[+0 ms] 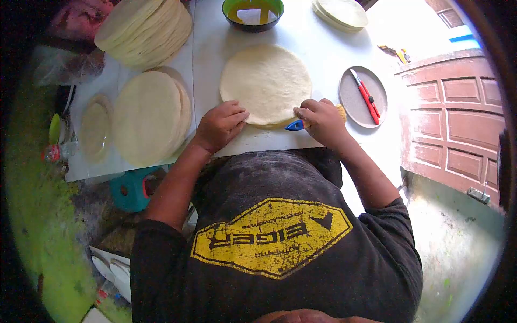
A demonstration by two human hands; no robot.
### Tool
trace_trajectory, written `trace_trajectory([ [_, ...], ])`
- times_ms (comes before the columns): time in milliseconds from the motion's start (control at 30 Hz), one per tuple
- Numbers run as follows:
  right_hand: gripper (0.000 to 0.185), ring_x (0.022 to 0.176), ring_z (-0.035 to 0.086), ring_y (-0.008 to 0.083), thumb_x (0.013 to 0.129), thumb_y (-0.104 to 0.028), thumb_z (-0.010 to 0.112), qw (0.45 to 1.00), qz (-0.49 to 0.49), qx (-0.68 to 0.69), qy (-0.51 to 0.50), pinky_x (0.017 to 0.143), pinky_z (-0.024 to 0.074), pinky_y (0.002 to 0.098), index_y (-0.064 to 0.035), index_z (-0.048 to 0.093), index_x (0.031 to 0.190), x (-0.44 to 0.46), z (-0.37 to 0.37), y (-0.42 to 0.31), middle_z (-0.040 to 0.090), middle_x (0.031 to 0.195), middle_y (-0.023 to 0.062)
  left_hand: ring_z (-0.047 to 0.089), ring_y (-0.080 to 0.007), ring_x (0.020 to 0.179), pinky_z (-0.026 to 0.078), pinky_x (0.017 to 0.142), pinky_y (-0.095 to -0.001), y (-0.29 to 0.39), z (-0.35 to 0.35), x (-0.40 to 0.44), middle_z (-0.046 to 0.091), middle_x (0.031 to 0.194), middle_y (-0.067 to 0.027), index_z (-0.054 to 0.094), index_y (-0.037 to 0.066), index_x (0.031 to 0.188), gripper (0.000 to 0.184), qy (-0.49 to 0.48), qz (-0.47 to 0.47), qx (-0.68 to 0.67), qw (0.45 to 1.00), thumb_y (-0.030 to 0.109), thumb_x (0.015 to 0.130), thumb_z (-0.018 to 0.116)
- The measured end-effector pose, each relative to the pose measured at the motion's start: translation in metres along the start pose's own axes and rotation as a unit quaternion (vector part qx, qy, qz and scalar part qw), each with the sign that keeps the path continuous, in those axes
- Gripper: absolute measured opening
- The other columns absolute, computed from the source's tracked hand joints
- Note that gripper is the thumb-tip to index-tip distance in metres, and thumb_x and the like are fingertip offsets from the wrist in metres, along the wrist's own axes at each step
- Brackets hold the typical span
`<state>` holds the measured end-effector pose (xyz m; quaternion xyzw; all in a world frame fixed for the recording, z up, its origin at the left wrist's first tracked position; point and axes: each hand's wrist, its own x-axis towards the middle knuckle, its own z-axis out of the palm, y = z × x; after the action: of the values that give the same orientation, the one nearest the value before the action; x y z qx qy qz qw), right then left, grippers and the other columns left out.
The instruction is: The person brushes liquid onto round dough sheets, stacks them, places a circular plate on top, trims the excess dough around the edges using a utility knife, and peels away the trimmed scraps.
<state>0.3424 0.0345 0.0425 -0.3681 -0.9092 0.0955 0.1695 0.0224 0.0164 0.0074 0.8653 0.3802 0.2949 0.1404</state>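
A round, flat sheet of pale dough (265, 83) lies on the white table in front of me, with another layer showing under its near edge. At its lower left edge rests my left hand (221, 126), its fingers together on the dough's rim. My right hand (321, 121) is at the lower right edge, closed around a brush with a blue handle (294, 125); the bristles stick out on the hand's right side. Beyond the dough stands a green and black bowl (252, 24) of yellowish liquid.
Stacks of round sheets stand at the left (148, 118), back left (145, 32) and back right (344, 12). A grey plate (349, 102) on the right holds a red-handled knife (368, 102). The white table's (258, 141) near edge runs along my body.
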Motion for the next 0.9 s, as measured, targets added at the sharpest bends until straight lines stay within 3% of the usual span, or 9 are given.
trace_trajectory([
  [267,0.029,0.084,0.063,0.0277,0.071,-0.008,0.073,0.994,0.09,0.054,-0.024,0.076,0.0493,0.0395,-0.0095,0.069,0.1,0.014,-0.012,-0.011,0.064,0.097,0.0092,0.058,-0.0327,0.111,0.047,0.094,-0.0439,0.009,0.0,-0.012,0.066,0.108,-0.0074,0.07,0.01,0.103,0.032,-0.017,-0.022,0.002,1.0,0.02,0.074,0.078],
  [367,0.031,0.086,0.063,0.0309,0.072,-0.009,0.072,0.99,0.111,0.084,0.032,0.077,0.0503,0.0411,-0.0084,0.068,0.103,0.052,-0.018,-0.015,0.063,0.096,0.0114,0.058,-0.0361,0.111,0.047,0.095,-0.0477,0.008,0.004,-0.016,0.065,0.112,-0.0094,0.068,0.01,0.108,0.04,-0.021,0.001,-0.019,1.0,0.017,0.071,0.08],
  [467,0.029,0.086,0.062,0.0322,0.075,-0.012,0.072,0.988,0.045,0.048,0.139,0.077,0.0504,0.0408,-0.0082,0.068,0.104,0.104,-0.014,-0.015,0.063,0.094,0.0116,0.058,-0.0356,0.111,0.046,0.096,-0.0479,0.014,0.001,-0.016,0.065,0.112,-0.0091,0.068,0.01,0.108,0.039,-0.017,0.014,0.008,1.0,0.017,0.072,0.078],
  [533,0.023,0.086,0.063,0.0351,0.083,-0.021,0.068,0.963,0.043,-0.068,0.257,0.075,0.0516,0.0434,-0.008,0.067,0.102,0.131,-0.008,-0.015,0.063,0.094,0.0149,0.058,-0.035,0.111,0.046,0.096,-0.0479,0.014,0.0,-0.016,0.065,0.113,-0.0091,0.067,0.009,0.109,0.038,-0.018,0.023,0.014,0.999,0.017,0.073,0.077],
  [567,0.023,0.086,0.063,0.0351,0.083,-0.021,0.068,0.963,0.042,-0.067,0.259,0.075,0.0516,0.0434,-0.008,0.067,0.102,0.139,-0.007,-0.018,0.063,0.094,0.0149,0.058,-0.0343,0.111,0.045,0.096,-0.0479,0.013,-0.001,-0.016,0.065,0.113,-0.0091,0.067,0.009,0.109,0.038,-0.017,0.031,0.019,0.999,0.017,0.074,0.075],
  [633,0.024,0.084,0.063,0.0368,0.088,-0.028,0.062,0.964,0.265,-0.004,0.009,0.073,0.0528,0.0465,-0.0074,0.066,0.099,0.153,-0.006,-0.022,0.063,0.093,0.0175,0.058,-0.0318,0.112,0.045,0.096,-0.046,0.016,-0.003,-0.015,0.065,0.113,-0.0077,0.067,0.009,0.109,0.037,-0.011,0.023,0.026,0.999,0.017,0.074,0.074],
  [767,0.023,0.09,0.065,0.0348,0.091,-0.027,0.059,0.993,0.091,0.046,-0.066,0.075,0.0539,0.0457,-0.006,0.065,0.095,0.15,0.029,-0.064,0.064,0.096,0.0184,0.058,-0.0289,0.109,0.044,0.097,-0.0434,0.018,0.0,-0.02,0.065,0.112,-0.0063,0.067,0.01,0.105,0.032,-0.021,-0.004,0.074,0.997,0.018,0.075,0.073],
  [867,0.025,0.085,0.068,0.0311,0.09,-0.028,0.061,0.988,0.051,0.147,-0.019,0.074,0.0552,0.041,-0.0058,0.067,0.1,0.135,0.02,-0.057,0.068,0.095,0.0164,0.059,-0.0287,0.106,0.045,0.096,-0.043,0.015,-0.003,-0.023,0.064,0.108,-0.0073,0.068,0.009,0.102,0.029,0.011,0.008,0.065,0.998,0.017,0.075,0.073],
  [900,0.026,0.078,0.07,0.029,0.091,-0.03,0.061,0.959,0.19,0.2,-0.066,0.072,0.0552,0.0388,-0.0067,0.07,0.101,0.137,0.019,-0.031,0.07,0.09,0.0161,0.059,-0.0287,0.106,0.045,0.096,-0.043,0.015,-0.003,-0.024,0.064,0.108,-0.0073,0.068,0.009,0.102,0.029,0.011,0.006,0.064,0.998,0.017,0.075,0.073],
])
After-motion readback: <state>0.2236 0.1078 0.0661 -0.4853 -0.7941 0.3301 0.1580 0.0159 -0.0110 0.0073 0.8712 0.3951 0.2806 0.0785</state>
